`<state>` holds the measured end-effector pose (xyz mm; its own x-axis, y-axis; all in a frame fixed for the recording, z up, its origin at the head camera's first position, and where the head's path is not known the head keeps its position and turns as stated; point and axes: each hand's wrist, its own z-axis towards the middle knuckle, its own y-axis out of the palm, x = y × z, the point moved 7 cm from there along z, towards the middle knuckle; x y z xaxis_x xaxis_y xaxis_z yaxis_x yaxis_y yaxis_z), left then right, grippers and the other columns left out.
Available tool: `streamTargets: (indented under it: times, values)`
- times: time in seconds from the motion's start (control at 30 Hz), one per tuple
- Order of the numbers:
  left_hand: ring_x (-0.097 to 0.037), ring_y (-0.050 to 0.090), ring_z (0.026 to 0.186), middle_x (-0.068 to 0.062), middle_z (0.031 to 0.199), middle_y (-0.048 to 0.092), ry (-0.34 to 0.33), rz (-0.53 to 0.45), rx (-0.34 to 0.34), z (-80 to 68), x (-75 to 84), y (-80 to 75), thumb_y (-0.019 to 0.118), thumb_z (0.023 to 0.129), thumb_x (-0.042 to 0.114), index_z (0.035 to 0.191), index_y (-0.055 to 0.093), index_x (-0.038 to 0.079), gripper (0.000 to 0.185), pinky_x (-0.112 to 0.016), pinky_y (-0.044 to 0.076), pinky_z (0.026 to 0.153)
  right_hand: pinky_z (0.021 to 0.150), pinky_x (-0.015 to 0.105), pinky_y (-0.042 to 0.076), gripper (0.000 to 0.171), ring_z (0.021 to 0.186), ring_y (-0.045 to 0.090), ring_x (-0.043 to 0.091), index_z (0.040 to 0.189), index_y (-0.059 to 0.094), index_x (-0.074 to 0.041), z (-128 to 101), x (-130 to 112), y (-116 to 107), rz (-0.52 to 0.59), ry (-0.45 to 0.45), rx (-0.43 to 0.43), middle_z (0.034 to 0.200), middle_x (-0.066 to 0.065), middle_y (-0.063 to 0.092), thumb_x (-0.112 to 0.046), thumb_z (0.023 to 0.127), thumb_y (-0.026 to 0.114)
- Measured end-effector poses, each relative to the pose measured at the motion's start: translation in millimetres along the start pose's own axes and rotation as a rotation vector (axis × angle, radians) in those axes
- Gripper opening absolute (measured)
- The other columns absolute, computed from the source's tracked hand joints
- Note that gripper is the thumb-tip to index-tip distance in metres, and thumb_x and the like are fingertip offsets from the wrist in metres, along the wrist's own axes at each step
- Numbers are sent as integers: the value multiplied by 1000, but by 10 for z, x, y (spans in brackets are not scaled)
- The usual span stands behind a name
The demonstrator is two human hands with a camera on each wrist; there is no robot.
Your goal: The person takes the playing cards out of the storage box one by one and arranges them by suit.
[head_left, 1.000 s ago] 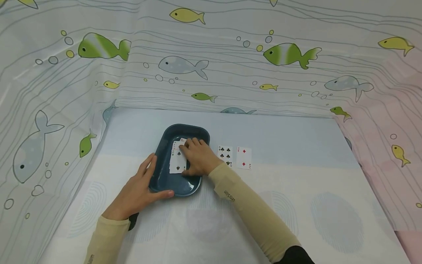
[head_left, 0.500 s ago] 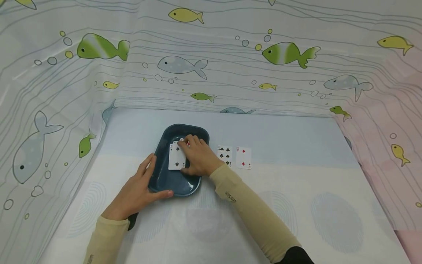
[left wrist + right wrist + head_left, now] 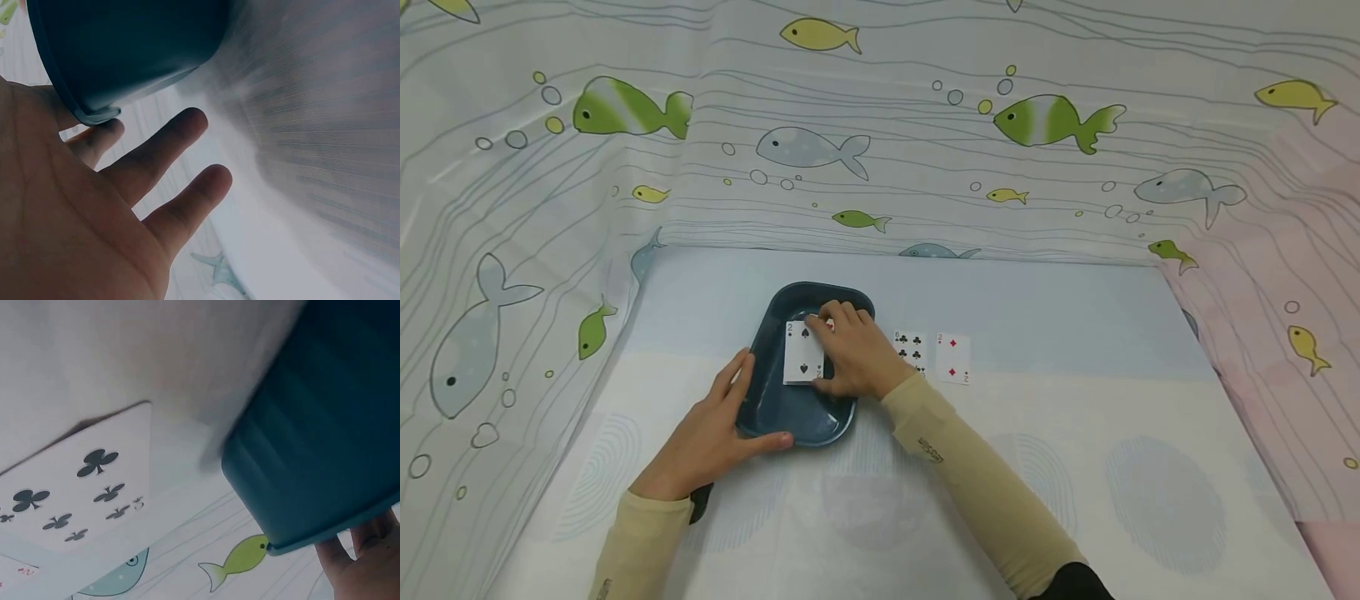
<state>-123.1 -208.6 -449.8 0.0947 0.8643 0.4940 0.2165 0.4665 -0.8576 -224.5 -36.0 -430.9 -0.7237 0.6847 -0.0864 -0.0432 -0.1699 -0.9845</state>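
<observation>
A dark blue tray (image 3: pixel 842 417) sits on the table mat. In it lies a two of spades (image 3: pixel 802 363) on top of another card, of which only a red sliver shows. My right hand (image 3: pixel 853 354) reaches into the tray and pinches these cards, fingertips at their far end and thumb at their near end. My left hand (image 3: pixel 715 433) rests against the tray's near left corner: thumb along the near rim, straight fingers (image 3: pixel 159 156) along the left wall. The tray's outer wall (image 3: pixel 312 444) fills the right wrist view.
A six of clubs (image 3: pixel 913 349) (image 3: pixel 81 487) and a two of diamonds (image 3: pixel 953 359) lie face up on the mat just right of the tray. Fish-print curtains (image 3: pixel 880 142) wall the table at the back and on both sides.
My right hand has turned the two of spades straight and squared it over the card beneath, shifting it slightly toward the tray's far end. The left hand has stayed put.
</observation>
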Motion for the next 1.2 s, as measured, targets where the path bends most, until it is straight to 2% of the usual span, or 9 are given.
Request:
streamTargets:
  times: [0.27, 0.43, 0.57, 0.8, 1.03, 1.2]
  values:
    - [-50, 45, 135, -2, 170, -2, -2, 3, -7, 8, -11, 18, 71, 76, 77, 164, -1, 13, 130, -66, 41, 101, 109, 39, 39, 94, 125, 43, 24, 153, 41, -15, -61, 45, -233, 48, 23, 24, 140, 8, 43, -59, 79, 77]
    - [-49, 45, 135, -2, 170, -2, -4, 7, -9, 14, -8, 22, 72, 76, 76, 164, -1, 15, 130, -66, 41, 102, 106, 37, 41, 93, 124, 44, 23, 152, 43, -15, -132, 109, -348, 92, 25, 63, 138, 7, 44, -56, 77, 80]
    - [-49, 44, 135, -2, 170, -3, -3, 3, -11, 11, 5, 9, 72, 77, 75, 164, -1, 14, 129, -66, 41, 102, 105, 36, 42, 93, 122, 44, 21, 152, 43, -15, -186, 155, -414, 128, 39, 63, 138, 7, 44, -54, 77, 81]
    - [-48, 44, 135, -3, 170, -2, -3, -4, -16, -3, 23, -5, 72, 76, 76, 164, -1, 13, 130, -66, 41, 102, 98, 37, 45, 88, 116, 46, 22, 150, 46, -12, -303, 224, -552, 186, 46, 122, 137, 9, 45, -49, 78, 80]
    - [-48, 44, 135, -6, 170, 0, -8, -2, -5, -9, 39, -24, 74, 76, 73, 164, 0, 12, 130, -66, 40, 103, 87, 34, 46, 85, 107, 47, 22, 149, 49, -11, -446, 365, -648, 234, 85, 170, 136, 11, 45, -44, 77, 81]
    - [-49, 44, 135, -8, 170, 1, -12, -3, 0, -6, 41, -30, 75, 76, 73, 164, 1, 12, 130, -67, 39, 103, 85, 34, 46, 85, 105, 46, 22, 148, 49, -11, -547, 487, -696, 269, 118, 184, 136, 11, 45, -39, 75, 82]
